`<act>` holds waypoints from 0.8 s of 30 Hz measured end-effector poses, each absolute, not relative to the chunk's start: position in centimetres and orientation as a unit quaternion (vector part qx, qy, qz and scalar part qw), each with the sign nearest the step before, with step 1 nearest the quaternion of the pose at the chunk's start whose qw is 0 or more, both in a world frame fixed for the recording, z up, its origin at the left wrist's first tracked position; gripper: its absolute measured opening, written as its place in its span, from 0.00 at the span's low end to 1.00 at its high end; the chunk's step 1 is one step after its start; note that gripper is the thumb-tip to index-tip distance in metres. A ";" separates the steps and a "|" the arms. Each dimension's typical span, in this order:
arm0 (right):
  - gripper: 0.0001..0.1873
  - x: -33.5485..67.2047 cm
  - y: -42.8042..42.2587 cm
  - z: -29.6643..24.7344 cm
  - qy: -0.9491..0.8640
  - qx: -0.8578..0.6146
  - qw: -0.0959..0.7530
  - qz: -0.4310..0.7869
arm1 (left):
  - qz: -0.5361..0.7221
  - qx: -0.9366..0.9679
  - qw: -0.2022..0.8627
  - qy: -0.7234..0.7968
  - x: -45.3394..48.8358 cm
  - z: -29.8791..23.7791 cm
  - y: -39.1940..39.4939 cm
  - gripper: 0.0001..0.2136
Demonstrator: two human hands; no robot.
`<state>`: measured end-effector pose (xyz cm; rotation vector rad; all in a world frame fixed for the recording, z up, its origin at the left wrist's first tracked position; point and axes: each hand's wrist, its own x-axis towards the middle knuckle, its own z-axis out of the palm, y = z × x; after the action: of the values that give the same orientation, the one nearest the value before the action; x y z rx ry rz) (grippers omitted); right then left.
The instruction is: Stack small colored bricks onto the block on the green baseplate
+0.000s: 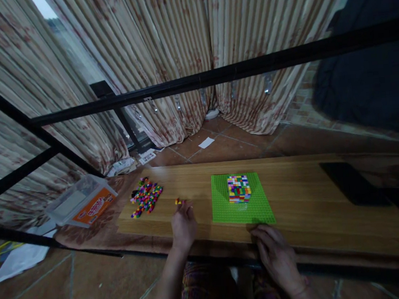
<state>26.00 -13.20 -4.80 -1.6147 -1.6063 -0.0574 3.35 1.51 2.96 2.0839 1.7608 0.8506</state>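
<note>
My left hand (183, 226) is on the wooden board, its fingers pinched together at some small toy bricks (178, 201), yellow and reddish. A reddish brick seems to be between the fingertips, partly hidden by them. Left of this hand lies a loose pile of many-coloured toy bricks (148, 196). A block of stacked bricks (239, 189) in mixed colours stands on a green studded baseplate (223, 213). My right hand (276, 257) rests at the board's near edge, just below the baseplate's near right corner. Its fingers are loosely bent, and nothing shows in them.
A clear plastic box (84, 203) with an orange label stands left of the wooden board (297, 182). Dark flat objects (353, 184) lie on the board's right end. A black metal rail (193, 82) crosses beyond the board, with curtains (174, 34) behind it.
</note>
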 end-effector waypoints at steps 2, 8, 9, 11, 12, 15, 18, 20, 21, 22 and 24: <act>0.11 26.0 -13.2 -4.7 -0.637 -0.647 0.419 -0.015 | 0.343 0.717 0.193 0.575 4.6 3.2 1.3 0.10; 0.11 25.8 -13.2 -4.5 -0.634 -0.644 0.429 0.009 | 0.421 0.694 0.314 0.493 9.0 3.9 0.8 0.08; 0.11 25.8 -13.2 -4.5 -0.633 -0.644 0.429 0.013 | 0.426 0.692 0.324 0.484 9.6 4.0 0.8 0.08; 0.11 25.8 -13.2 -4.4 -0.633 -0.644 0.430 0.019 | 0.433 0.693 0.328 0.474 10.7 4.3 0.9 0.07; 0.12 25.7 -13.1 -4.3 -0.633 -0.644 0.429 0.021 | 0.434 0.697 0.324 0.470 11.1 4.4 0.9 0.07; 0.12 25.7 -13.1 -4.1 -0.636 -0.642 0.428 0.022 | 0.426 0.720 0.301 0.458 12.1 4.8 1.3 0.07; 0.12 25.7 -13.1 -4.0 -0.637 -0.638 0.432 0.023 | 0.402 0.749 0.271 0.452 12.7 4.9 1.7 0.07; 0.13 25.7 -13.1 -3.9 -0.638 -0.637 0.431 0.026 | 0.384 0.766 0.249 0.451 12.9 4.8 1.9 0.08; 0.13 25.7 -13.1 -3.9 -0.639 -0.638 0.429 0.028 | 0.376 0.775 0.237 0.450 12.9 4.7 2.0 0.08; 0.13 25.7 -13.2 -3.9 -0.639 -0.640 0.427 0.029 | 0.369 0.783 0.224 0.448 13.0 4.6 2.1 0.08; 0.12 25.6 -13.2 -3.9 -0.636 -0.643 0.426 0.029 | 0.356 0.796 0.200 0.447 13.0 4.3 2.2 0.08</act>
<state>25.62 -13.19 -3.87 -1.6079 -1.5898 0.0715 12.97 2.21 4.33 2.2245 1.2492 0.9935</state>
